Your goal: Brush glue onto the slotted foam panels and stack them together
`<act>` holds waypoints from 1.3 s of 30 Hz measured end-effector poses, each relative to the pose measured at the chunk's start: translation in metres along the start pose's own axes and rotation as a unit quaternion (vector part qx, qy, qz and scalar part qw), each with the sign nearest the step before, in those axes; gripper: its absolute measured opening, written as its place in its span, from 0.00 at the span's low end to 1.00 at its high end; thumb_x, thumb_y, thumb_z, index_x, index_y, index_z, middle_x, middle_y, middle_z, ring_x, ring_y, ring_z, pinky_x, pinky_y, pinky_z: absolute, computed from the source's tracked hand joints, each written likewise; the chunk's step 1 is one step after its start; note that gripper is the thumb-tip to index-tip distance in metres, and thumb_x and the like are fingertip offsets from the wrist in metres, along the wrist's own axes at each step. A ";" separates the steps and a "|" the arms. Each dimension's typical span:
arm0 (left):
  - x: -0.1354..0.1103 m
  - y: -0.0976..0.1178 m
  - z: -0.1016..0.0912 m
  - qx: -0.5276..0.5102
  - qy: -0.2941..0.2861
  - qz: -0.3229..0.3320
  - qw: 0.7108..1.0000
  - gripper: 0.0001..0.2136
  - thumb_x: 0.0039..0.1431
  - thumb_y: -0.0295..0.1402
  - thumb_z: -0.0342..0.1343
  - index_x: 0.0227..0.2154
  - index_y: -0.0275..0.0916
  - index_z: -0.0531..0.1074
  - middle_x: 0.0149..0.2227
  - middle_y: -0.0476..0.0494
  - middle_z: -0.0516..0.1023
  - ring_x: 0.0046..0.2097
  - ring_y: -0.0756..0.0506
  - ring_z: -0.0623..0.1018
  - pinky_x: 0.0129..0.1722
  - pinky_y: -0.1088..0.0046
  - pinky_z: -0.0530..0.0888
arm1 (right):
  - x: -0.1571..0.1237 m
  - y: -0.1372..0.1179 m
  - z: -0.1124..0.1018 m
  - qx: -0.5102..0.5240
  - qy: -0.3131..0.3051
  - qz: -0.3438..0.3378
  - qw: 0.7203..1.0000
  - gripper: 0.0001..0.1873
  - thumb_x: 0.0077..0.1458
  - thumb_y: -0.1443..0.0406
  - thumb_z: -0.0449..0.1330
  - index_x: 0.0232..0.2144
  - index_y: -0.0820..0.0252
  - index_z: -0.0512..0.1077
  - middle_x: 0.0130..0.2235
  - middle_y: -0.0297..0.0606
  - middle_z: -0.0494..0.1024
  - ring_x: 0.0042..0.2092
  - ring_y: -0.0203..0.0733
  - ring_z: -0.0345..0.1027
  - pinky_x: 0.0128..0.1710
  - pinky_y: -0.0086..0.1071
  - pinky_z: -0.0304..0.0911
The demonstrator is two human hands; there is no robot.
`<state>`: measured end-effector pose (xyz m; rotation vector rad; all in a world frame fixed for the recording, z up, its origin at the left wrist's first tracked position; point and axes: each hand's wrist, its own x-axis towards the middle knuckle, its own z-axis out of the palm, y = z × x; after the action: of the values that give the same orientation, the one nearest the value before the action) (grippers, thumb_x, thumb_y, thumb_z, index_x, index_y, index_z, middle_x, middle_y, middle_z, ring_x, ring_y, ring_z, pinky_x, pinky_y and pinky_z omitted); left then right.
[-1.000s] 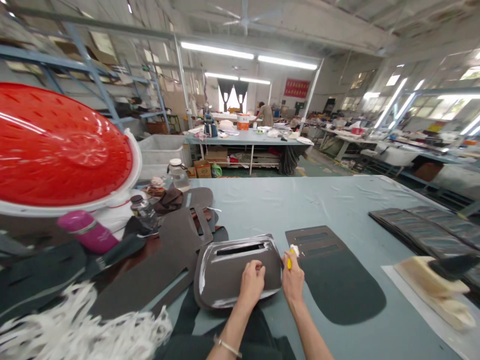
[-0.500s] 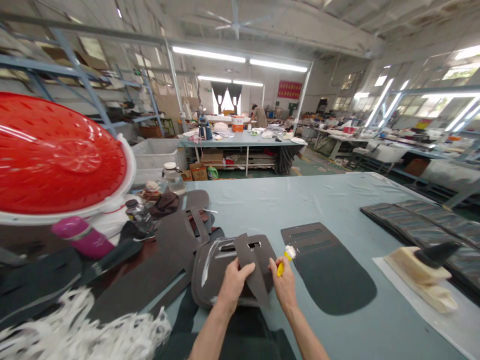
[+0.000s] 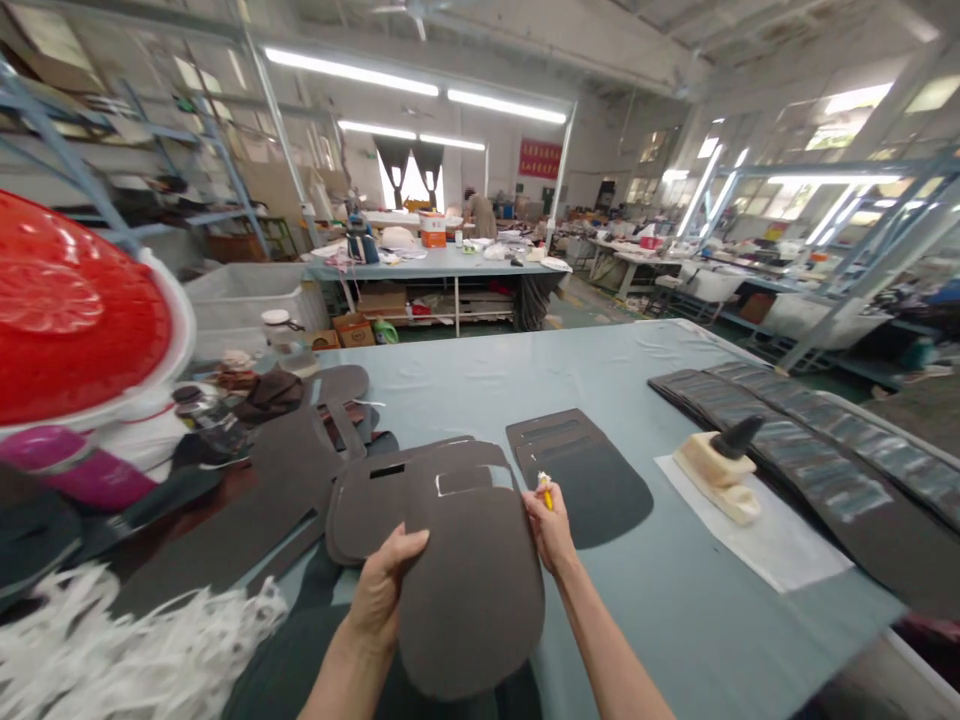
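Left fingers (image 3: 414, 545) clamp dark slotted panel (image 3: 472, 590); right fingers (image 3: 534, 502) grip yellow-handled brush (image 3: 547, 495); red banner (image 3: 540, 157) bears writing, illegibly small.

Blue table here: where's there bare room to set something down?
The table shows a wide bare patch beyond the flat dark panel, and another between the right forearm and the white sheet. The left side is crowded with white strips and dark cut pieces. The left hand and its held panel fill the near middle.

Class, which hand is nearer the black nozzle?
Right. The right hand is left of the black nozzle; the left hand is farther left, on the held panel's left edge.
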<state>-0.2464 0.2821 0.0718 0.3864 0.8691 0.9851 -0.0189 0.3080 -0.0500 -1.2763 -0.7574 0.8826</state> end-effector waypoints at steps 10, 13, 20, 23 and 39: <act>0.114 -0.159 0.051 0.250 -0.060 0.007 0.966 0.19 0.47 0.34 0.58 0.43 0.36 0.69 0.40 0.41 0.79 0.42 0.43 0.78 0.43 0.67 0.73 | 0.093 0.018 -0.237 -0.504 0.131 -0.039 0.853 0.09 0.49 0.63 0.54 0.35 0.56 0.61 0.26 0.30 0.65 0.27 0.37 0.59 0.29 0.29 0.50; 0.157 -0.209 0.064 0.336 0.028 0.053 0.940 0.13 0.47 0.32 0.55 0.37 0.35 0.68 0.38 0.40 0.79 0.40 0.44 0.78 0.41 0.68 0.73 | 0.132 0.024 -0.271 -0.567 0.100 -0.048 0.816 0.08 0.52 0.68 0.52 0.37 0.58 0.62 0.27 0.31 0.65 0.27 0.35 0.57 0.28 0.27 0.46; 0.217 -0.249 0.085 0.458 0.173 0.097 0.866 0.12 0.49 0.35 0.52 0.36 0.38 0.63 0.32 0.44 0.77 0.35 0.45 0.77 0.38 0.68 0.71 | 0.207 0.041 -0.284 -0.603 0.064 -0.067 0.792 0.10 0.52 0.74 0.52 0.38 0.62 0.63 0.29 0.31 0.65 0.28 0.32 0.53 0.28 0.27 0.43; 0.230 -0.251 0.090 0.499 0.213 0.105 0.833 0.14 0.48 0.36 0.53 0.38 0.38 0.63 0.31 0.45 0.76 0.36 0.44 0.76 0.39 0.68 0.70 | 0.226 0.049 -0.283 -0.605 0.061 -0.056 0.792 0.10 0.53 0.74 0.52 0.39 0.62 0.64 0.29 0.32 0.65 0.28 0.32 0.54 0.28 0.27 0.43; 0.238 -0.250 0.095 0.597 0.262 0.046 0.756 0.12 0.53 0.35 0.54 0.40 0.40 0.64 0.34 0.44 0.79 0.38 0.45 0.77 0.37 0.71 0.66 | 0.251 0.063 -0.288 -0.638 0.028 0.025 0.769 0.16 0.54 0.73 0.48 0.45 0.60 0.63 0.31 0.38 0.71 0.29 0.37 0.62 0.28 0.29 0.45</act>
<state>0.0309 0.3616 -0.1395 1.2846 1.9925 0.4824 0.3433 0.3975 -0.1557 -2.4997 -1.3631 0.2507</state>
